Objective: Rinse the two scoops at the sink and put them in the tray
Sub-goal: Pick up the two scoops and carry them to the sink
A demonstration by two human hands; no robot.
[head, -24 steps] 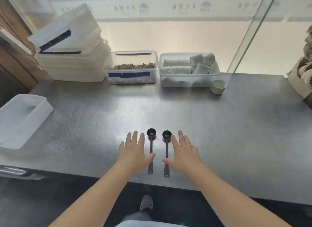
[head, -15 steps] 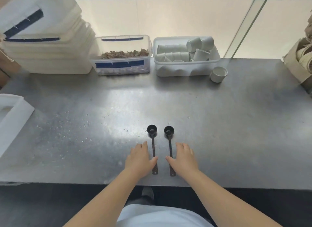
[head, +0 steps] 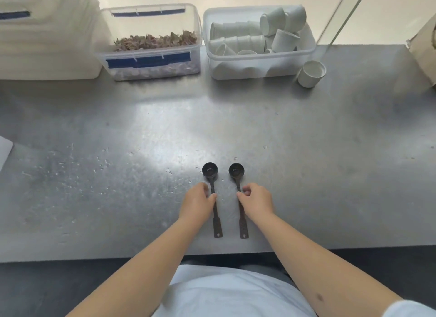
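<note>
Head view: steel counter (head: 306,151).
Left hand (head: 197,204): fingers curled, pinching left scoop (head: 213,198) handle.
Right hand (head: 257,202): fingers curled, pinching right scoop (head: 238,194) handle.
Scoops: parallel, flat on counter.

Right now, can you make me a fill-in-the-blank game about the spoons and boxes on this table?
1. The number of black scoops lying on the metal table is ____.
2. The left hand is at the left scoop and the right hand is at the ____ scoop.
3. The white cup standing alone sits ____ the tub of cups.
4. The tub with the blue label holds dried ____.

Missing words: two; right; outside; leaves
</note>
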